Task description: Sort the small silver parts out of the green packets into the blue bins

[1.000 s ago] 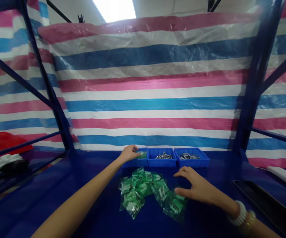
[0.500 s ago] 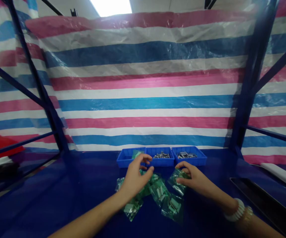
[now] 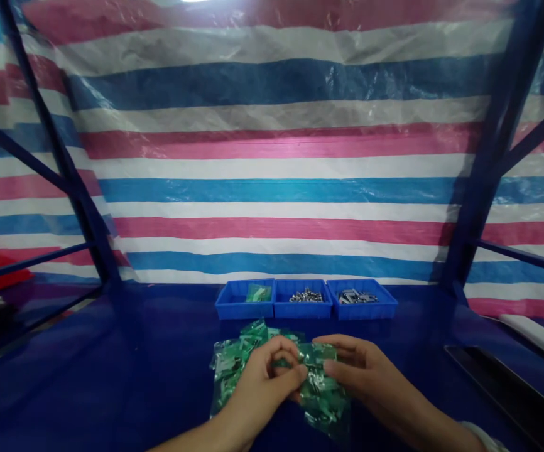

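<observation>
Green bag [image 3: 318, 380] between both hands, over the desk [image 3: 159, 351].
Right hand [image 3: 370, 371] partly closed, thumb on bag's front, pinching its upper right edge; left hand [image 3: 265, 384] curled, thumb tip at bag's left edge, actual grip unclear. Bag pile [image 3: 227, 367] just left of and partly behind left hand; beyond the hands, left bin [image 3: 244, 311] with one loose bag [image 3: 259, 292], then middle bin [image 3: 303, 311] and right bin [image 3: 369, 311] with metal parts. Risk: slick film could slip if right thumb eases; bags overlapping, so two might get picked up as one, or left wrist might drag the pile.
</observation>
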The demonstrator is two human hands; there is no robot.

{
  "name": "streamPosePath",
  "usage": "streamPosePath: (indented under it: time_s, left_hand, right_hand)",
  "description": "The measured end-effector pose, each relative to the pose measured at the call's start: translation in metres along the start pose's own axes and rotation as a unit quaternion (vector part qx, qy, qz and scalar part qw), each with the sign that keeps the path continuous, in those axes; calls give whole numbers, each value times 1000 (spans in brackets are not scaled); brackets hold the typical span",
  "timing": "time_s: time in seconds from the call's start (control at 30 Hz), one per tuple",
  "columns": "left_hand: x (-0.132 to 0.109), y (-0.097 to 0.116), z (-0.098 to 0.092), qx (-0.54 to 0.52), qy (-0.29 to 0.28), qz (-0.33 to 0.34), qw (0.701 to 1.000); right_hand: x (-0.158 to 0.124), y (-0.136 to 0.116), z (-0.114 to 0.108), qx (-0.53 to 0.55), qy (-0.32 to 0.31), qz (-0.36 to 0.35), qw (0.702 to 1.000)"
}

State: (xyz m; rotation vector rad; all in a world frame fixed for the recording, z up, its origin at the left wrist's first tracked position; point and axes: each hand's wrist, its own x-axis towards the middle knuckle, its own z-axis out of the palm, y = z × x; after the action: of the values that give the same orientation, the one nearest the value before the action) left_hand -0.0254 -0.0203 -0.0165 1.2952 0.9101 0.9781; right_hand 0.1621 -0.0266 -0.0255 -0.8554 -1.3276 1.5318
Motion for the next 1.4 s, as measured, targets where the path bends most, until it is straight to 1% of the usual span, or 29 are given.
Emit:
streamPosePath:
  time_s: [0.1,0.17,0.2,0.23,0.27,0.33,0.37,0.4,0.43,0.47,0.5,0.53,0.57,0.63,0.67,0.7,0.73,0.8,0.83,0.87,0.9,0.93,0.97,1.0,1.07,1.13,1.2,1.3,1.4]
  left_hand:
    - [-4,2,1,25,-1,30,999]
    - [-6,4,-1,105,1,116,988]
    - [-7,5,-3,166,2,187,968]
    - [-9,6,-5,228,8,269,936]
    - [-10,8,-7,285,11,353,891]
    - [-13,9,-10,373,-7,495,785]
    - [-15,9,-11,404,-15,544,735]
    - [-17,9,-11,429,-15,578,694]
    - [-18,8,-11,452,-8,596,664]
    - [-19,7,-10,472,2,601,646]
    - [-19,6,-10,485,14,596,640]
    - [-19,6,-10,493,11,591,638]
    - [-19,7,-11,497,-8,592,635]
    - [-17,9,-11,483,-63,592,643]
    - [-16,10,-12,463,-79,584,662]
    - [-15,12,-12,439,-76,566,694]
    - [-12,14,-13,414,-51,535,735]
    - [-3,22,-18,369,28,444,816]
    - [5,27,-24,352,67,396,846]
    - [15,34,-32,340,97,346,869]
    - [28,41,-42,326,107,305,888]
    - [42,49,-54,331,128,274,894]
    - [57,56,-67,358,152,240,890]
    - [72,63,-79,376,155,221,886]
    - [100,70,-101,413,138,188,880]
    - [121,69,-115,461,102,147,869]
    - [133,61,-120,509,77,120,849]
    - [139,47,-118,568,73,111,812]
    - [135,41,-113,601,88,117,786]
  right_hand:
    - [-1,0,2,39,-32,22,998]
    - [-2,-3,2,-15,-9,-22,1000]
    - [-3,-5,2,-62,7,-62,996]
    - [-5,-7,2,-116,23,-117,986]
    - [-7,-9,2,-173,34,-183,967]
    - [-12,-12,2,-280,47,-318,904]
    - [-14,-12,2,-325,54,-377,866]
    - [-16,-12,2,-365,63,-421,828]
    - [-18,-11,1,-396,73,-451,797]
    - [-20,-10,0,-420,80,-468,774]
    - [-20,-10,0,-434,82,-476,760]
    - [-20,-9,-1,-440,77,-478,757]
    - [-20,-9,-1,-437,64,-472,763]
    - [-19,-10,1,-412,41,-441,797]
    - [-18,-10,2,-396,36,-415,818]
    - [-17,-10,2,-381,38,-384,840]
    - [-16,-10,3,-366,48,-350,861]
    - [-13,-8,2,-335,80,-282,896]
    - [-11,-7,1,-317,95,-251,909]
    - [-8,-6,-2,-297,110,-228,921]
    - [-6,-5,-5,-275,124,-212,930]
    - [-3,-4,-8,-254,138,-201,936]
    - [0,-3,-11,-236,150,-192,941]
    - [3,-2,-15,-221,160,-186,944]
    - [9,1,-22,-202,169,-172,949]
    - [14,5,-27,-197,166,-154,954]
    - [18,8,-30,-198,158,-142,957]
    - [19,9,-31,-241,138,-125,952]
    - [12,6,-27,-360,107,-115,919]
